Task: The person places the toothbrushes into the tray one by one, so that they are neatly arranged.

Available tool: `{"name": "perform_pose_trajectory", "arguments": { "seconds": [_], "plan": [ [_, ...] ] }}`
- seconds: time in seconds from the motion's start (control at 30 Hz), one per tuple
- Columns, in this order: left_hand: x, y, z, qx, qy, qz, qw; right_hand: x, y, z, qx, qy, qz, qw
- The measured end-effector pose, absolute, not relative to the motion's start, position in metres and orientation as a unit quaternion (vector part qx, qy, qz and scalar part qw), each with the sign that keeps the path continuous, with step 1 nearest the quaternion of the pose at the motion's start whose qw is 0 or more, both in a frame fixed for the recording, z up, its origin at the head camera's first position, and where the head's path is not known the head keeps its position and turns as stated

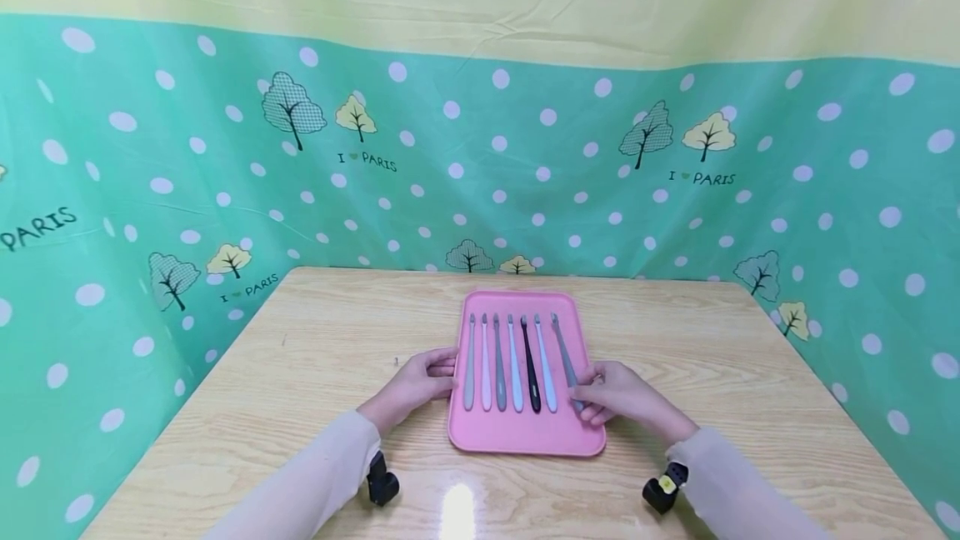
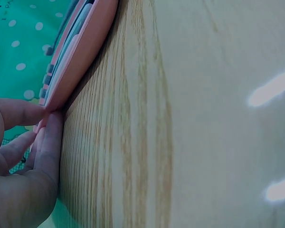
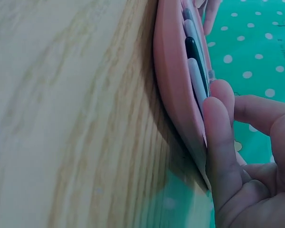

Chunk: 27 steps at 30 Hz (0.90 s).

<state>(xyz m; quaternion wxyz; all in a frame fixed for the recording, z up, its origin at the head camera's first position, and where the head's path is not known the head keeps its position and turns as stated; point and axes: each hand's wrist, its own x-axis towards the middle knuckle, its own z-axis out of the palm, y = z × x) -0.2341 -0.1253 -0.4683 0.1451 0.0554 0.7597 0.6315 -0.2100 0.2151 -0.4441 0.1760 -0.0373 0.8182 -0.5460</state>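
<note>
A pink tray [image 1: 480,438] lies on the table with several slim toothbrushes in a row, heads toward the far side. Their handles are grey, pink, light blue and black. My left hand [image 1: 420,383] grips the tray's left edge; in the left wrist view its fingertips [image 2: 48,128] meet at the pink rim. With thumb and fingers, my right hand [image 1: 617,394] pinches the lower handle of the rightmost dark grey toothbrush [image 1: 562,347]. That one leans, its head angled left, beside the upright light blue toothbrush [image 1: 545,365]. The right fingers hide its handle end.
The wooden table [image 1: 337,340] extends around the tray on every side. A green dotted curtain [image 1: 525,157] with tree prints hangs behind the table and along both sides. Both wrists carry small black cameras, the left camera [image 1: 381,480] and the right camera [image 1: 663,490].
</note>
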Motion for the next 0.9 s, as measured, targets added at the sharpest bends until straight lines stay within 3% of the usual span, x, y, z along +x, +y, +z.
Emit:
{"name": "perform_pose_trajectory", "arguments": {
  "seconds": [0.9],
  "plan": [
    [-0.235,-0.127,-0.469,0.06,0.757,0.633,0.151,-0.217,0.201,-0.442,-0.034,0.873,-0.465,0.145]
  ]
}}
